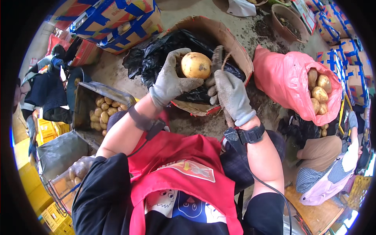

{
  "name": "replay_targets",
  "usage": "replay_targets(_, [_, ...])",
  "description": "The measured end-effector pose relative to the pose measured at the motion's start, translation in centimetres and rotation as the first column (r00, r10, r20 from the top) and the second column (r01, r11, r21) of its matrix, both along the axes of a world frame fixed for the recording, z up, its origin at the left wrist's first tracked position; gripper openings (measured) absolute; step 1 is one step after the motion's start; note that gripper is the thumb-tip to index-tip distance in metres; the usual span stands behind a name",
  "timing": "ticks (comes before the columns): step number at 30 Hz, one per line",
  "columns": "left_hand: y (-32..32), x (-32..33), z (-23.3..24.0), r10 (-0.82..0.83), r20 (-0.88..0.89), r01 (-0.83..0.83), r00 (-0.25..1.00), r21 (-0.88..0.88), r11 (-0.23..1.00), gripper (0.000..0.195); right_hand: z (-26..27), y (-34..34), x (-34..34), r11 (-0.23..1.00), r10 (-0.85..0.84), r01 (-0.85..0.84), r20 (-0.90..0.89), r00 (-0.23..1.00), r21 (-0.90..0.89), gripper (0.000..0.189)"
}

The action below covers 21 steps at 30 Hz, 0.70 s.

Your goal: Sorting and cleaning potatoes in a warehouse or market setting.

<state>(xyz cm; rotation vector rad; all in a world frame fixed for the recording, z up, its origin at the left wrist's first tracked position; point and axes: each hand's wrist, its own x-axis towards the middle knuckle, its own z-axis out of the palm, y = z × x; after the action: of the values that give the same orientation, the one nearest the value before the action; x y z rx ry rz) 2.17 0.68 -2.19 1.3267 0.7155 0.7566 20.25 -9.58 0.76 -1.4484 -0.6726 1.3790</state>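
In my left hand (171,76), which wears a soiled grey work glove, a pale yellow potato (196,65) with dark blemishes sits between thumb and fingers. My gloved right hand (230,92) is just right of it, its fingers curled around a long, dirt-caked hand tool (217,57). The tool's dark end rises above the hand; its exact kind is unclear. Below both hands stands an open cardboard container (239,44) with red-trimmed edges, lined with a crumpled black plastic bag (164,48). The hands hide part of its inside.
A pink sack (282,79) with several potatoes (319,94) at its mouth lies to the right. A tilted crate (83,102) of potatoes is at left. Blue-taped cartons (129,32) stand behind. Other people (320,173) are on both sides. A tub (286,25) stands at upper right.
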Motion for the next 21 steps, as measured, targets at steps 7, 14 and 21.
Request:
replay_targets(7, [1.3,0.3,-1.7,-0.021,-0.132,0.046,0.991,0.186,0.981,0.085,-0.7,1.0,0.1,0.957,0.208,-0.270,0.387,0.898,0.111,0.038])
replay_targets(14, [1.9,-0.4,1.2,-0.126,0.228,0.211,0.965,-0.402,0.891,0.077,0.2,2.3,3.0,0.962,-0.269,0.262,-0.101,0.958,-0.076,0.050])
replay_targets(21, [1.0,-0.4,0.8,-0.138,0.254,0.198,0.957,-0.230,0.953,0.093,0.4,2.0,1.4,0.996,-0.083,0.073,-0.175,0.981,-0.060,0.041])
